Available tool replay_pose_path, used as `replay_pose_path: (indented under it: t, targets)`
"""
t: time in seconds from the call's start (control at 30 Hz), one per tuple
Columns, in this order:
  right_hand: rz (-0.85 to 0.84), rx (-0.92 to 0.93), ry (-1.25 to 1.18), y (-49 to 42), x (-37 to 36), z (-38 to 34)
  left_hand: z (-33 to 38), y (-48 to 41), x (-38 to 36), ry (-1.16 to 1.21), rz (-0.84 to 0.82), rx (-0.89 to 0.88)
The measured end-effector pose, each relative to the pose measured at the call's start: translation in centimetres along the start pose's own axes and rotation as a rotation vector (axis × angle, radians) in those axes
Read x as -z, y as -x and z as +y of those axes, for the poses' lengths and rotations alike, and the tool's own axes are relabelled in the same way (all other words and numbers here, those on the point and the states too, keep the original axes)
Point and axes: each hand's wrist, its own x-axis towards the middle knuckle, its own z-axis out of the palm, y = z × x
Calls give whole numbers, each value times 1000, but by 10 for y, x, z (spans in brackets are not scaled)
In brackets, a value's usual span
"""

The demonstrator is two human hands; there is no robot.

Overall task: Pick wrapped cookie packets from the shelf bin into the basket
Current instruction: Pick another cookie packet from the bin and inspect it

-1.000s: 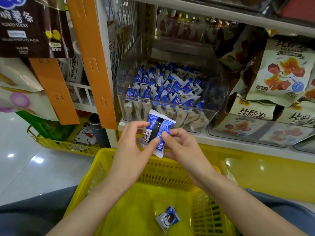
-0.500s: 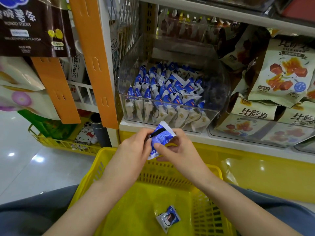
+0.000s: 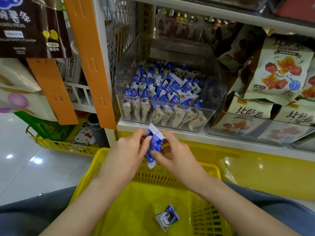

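- Shelves full of snacks fill the view, and a shiny white floor [image 3: 34, 176] shows at the left.
- A clear bin [image 3: 217, 92] sits at the front edge of the white shelf [image 3: 170, 133]. Many blue and white cookie packets [image 3: 163, 89] stand packed inside it.
- Big snack bags [image 3: 279, 70] lie just beside the bin, on its right.
- A yellow basket [image 3: 96, 160] sits below the shelf. One loose packet [image 3: 167, 217] lies on its bottom, near the right wall.
- The left hand [image 3: 126, 154] and the right hand [image 3: 175, 157] both pinch one held packet [image 3: 154, 145] between them. Thumbs and fingertips press on it from each side. It stands almost upright over the far edge of the basket, just under the shelf's front edge.
- I think the step now is to put this packet in the basket.
- To do it well, bring the hands over the middle of the basket first. At the far edge the packet could slip down between the basket and the shelf.
- Let one hand go, lower the packet, then open the other fingers softly.
- Do not squeeze hard. The cookie inside could crack.
- The job looks just begun: one packet is in, and lots are left in the bin.
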Motion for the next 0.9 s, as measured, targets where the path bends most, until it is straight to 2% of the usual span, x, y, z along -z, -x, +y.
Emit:
replay_pose_path:
  t: [0.1, 0.17, 0.3, 0.4, 0.5, 0.6, 0.7, 0.8, 0.9]
  targets:
    - [-15, 63, 92, 0, -2, 2, -4, 1, -2, -69, -9, -14]
    - [-7, 48, 101, -3, -2, 3, -5, -1, -4, -2, -2, 27]
    - [37, -118, -165, -8, -1, 2, -5, -8, -5, 186, 11, 123]
    - [32, -175, -368, -13, 3, -2, -2, -8, -6, 371, -49, 208]
    - [17, -178, -495, -15, 6, -7, 2, -9, -3, 546, -36, 283]
    - [14, -238, -490, -16, 9, -10, 8, -10, 0, 835, -61, 384]
    - [8, -252, -460, -19, 17, -12, 9, -9, 3, 1107, -177, 466]
    - [28, -243, -464, -20, 20, -13, 12, -7, 6, 914, -208, 350]
    - [25, -231, -434, -18, 20, -15, 11, -7, 8, 773, -151, 325]
